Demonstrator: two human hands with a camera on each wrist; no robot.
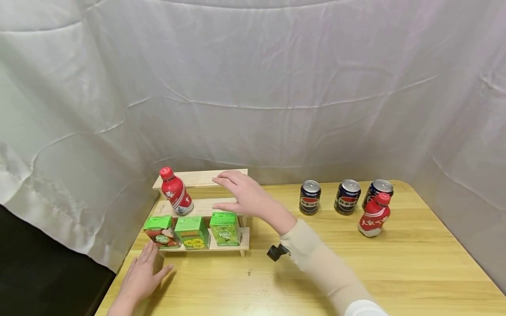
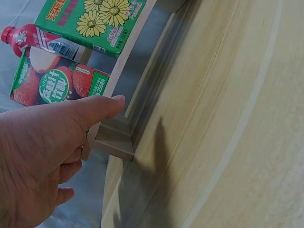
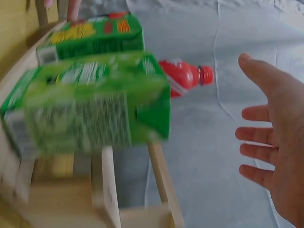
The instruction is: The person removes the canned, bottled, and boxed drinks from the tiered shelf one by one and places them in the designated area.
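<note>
Green cartons [image 1: 225, 228] numbered three, on the wooden rack's [image 1: 243, 239] lowest step at 9 o'clock of the surface [image 1: 356, 272]: probably light and crushable (best held by side walls). Right hand [image 1: 245, 195] hovered spread above them, empty; left hand [image 1: 142, 276] lay flat, holding nothing. Bottles: two. Cans: three.

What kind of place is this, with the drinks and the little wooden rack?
Probably a staged tabletop set, not a real shop: a wooden table curtained by white cloth, with a small stepped shelf of juice cartons and loose cola cans.
</note>
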